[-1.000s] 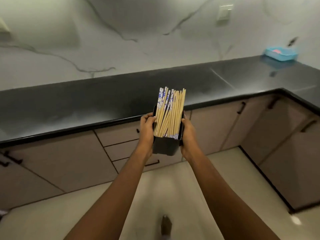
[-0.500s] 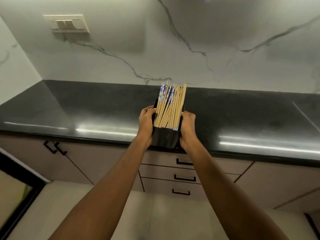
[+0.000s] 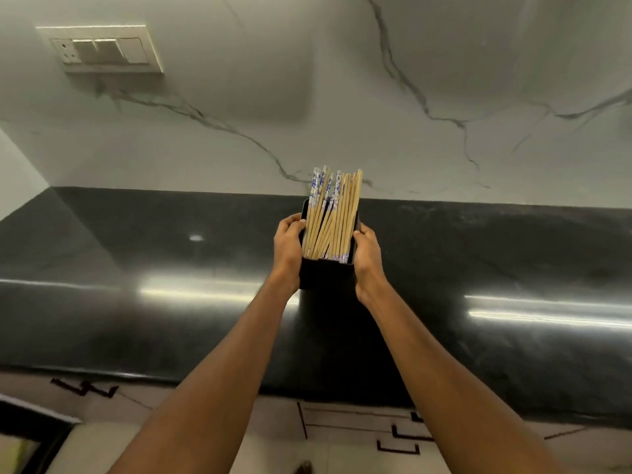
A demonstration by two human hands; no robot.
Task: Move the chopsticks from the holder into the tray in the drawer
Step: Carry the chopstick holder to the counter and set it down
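Note:
A black rectangular holder (image 3: 325, 277) is held between both hands over the black countertop (image 3: 136, 302). It is packed with several wooden chopsticks (image 3: 333, 217), some with blue-and-white patterned ends, standing up and leaning slightly away from me. My left hand (image 3: 289, 248) grips the holder's left side and my right hand (image 3: 369, 258) grips its right side. Whether the holder's base touches the counter I cannot tell. No tray or open drawer shows.
A marble wall with a switch plate (image 3: 102, 49) rises behind the counter. Below the counter's front edge are shut beige drawers with dark handles (image 3: 398, 446), and pale floor lies beneath.
I have stepped closer to the counter and both hands carried the holder forward, from out in front of the cabinets to above the countertop. The grip is unchanged.

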